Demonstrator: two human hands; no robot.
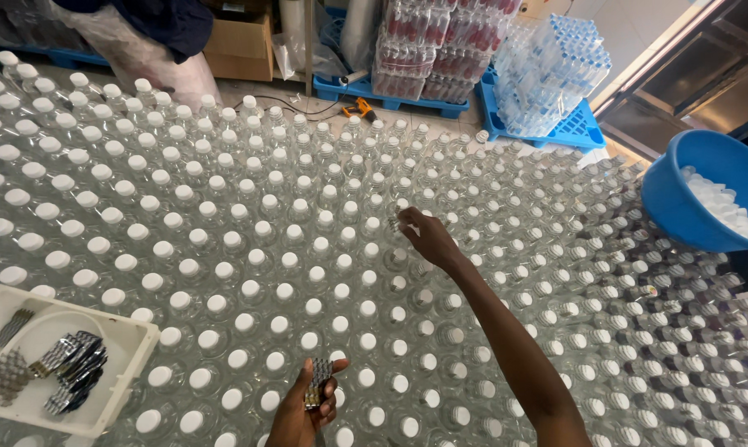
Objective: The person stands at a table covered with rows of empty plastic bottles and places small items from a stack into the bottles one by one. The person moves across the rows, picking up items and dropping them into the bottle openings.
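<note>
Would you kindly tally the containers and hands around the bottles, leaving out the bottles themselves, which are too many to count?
Blue basin, holding white caps: 1
White tray, holding foil strips: 1
Cardboard box: 1
Left hand, holding a foil strip: 1
Right hand, reaching over the bottles: 1
Total: 5

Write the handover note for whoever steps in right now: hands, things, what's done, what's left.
Left hand: holds a small foil strip low over the capped bottles.
Right hand: stretched out over the bottles mid-field, fingers pinched at a bottle top; what it grips is too small to tell.
White tray at left holds more foil strips.
Blue tub at right holds white caps.
Done: the left and middle bottles carry white caps.
Left: the uncapped bottles on the right.
</note>
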